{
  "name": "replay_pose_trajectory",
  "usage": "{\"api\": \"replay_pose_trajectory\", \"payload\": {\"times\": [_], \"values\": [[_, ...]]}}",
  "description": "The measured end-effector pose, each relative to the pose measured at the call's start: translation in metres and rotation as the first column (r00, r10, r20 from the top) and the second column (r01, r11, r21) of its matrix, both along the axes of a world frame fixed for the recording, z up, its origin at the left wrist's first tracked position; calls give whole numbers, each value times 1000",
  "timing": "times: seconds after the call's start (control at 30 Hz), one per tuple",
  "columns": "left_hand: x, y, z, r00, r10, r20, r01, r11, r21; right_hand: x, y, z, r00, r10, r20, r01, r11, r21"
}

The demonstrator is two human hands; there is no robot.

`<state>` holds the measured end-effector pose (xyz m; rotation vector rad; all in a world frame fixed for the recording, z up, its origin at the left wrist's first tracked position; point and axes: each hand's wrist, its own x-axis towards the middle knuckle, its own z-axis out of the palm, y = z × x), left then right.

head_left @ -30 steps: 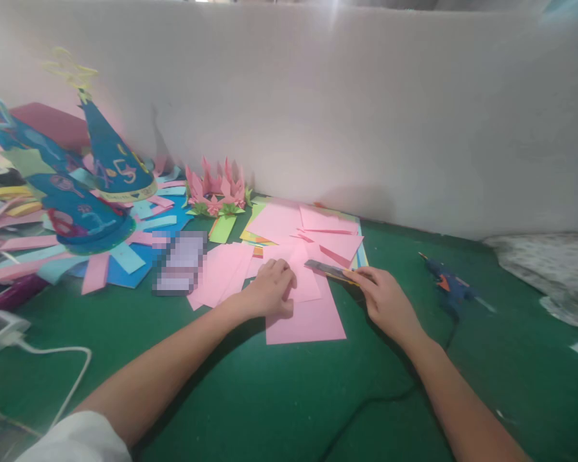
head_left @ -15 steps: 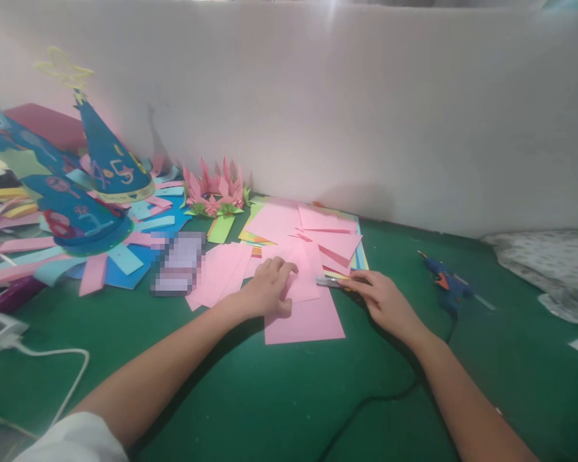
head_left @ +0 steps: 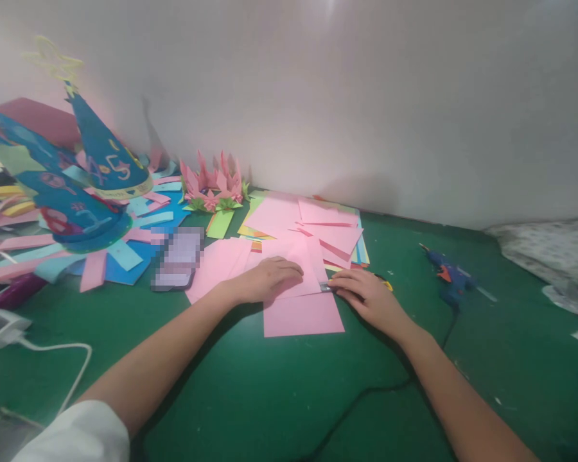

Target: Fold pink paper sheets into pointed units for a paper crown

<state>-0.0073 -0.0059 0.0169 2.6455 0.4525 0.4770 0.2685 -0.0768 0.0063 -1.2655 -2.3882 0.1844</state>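
Green tabletop (head_left: 212, 398) bears overlapping pink sheets (head_left: 303, 316), on which the left hand (head_left: 266, 280) lies unclenched, seemingly to stop them sliding, while the right hand (head_left: 373, 300) grasps a cutter (head_left: 325, 288) low beside their right edge, probably for control.

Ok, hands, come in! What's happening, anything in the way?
Left hand resting on pink paper. Right hand gripping utility knife. Glue gun off right, touching neither hand.

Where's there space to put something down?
Try the bare green table between the left arm and thin black cord. A smaller gap separates the right hand from the blue glue gun. Crowded: left, blue cone-shaped hats; middle, flat pink paper sheets.
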Motion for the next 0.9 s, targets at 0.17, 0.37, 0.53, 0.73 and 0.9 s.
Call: {"api": "replay_pose_trajectory", "payload": {"times": [0.17,0.37,0.53,0.73,0.9], "values": [[0,2,-6,1000,7,24,-7,1000,7,3,1,3,999,51,14,-51,999,-8],[1,0,-2,999,32,20,-32,999,-18,5,0,7,997,71,8,-71,997,2],[-1,-1,2,998,59,-26,-60,998,-18,6,-1,8,996,91,2,-91,996,-5],[-5,2,2,998,3,-61,-4,1000,-11,7,-2,9,996,89,7,-88,996,-11],[-5,3,1,999,-2,-38,1,1000,-18,1,-3,5,997,80,-1,-80,997,19]]}}
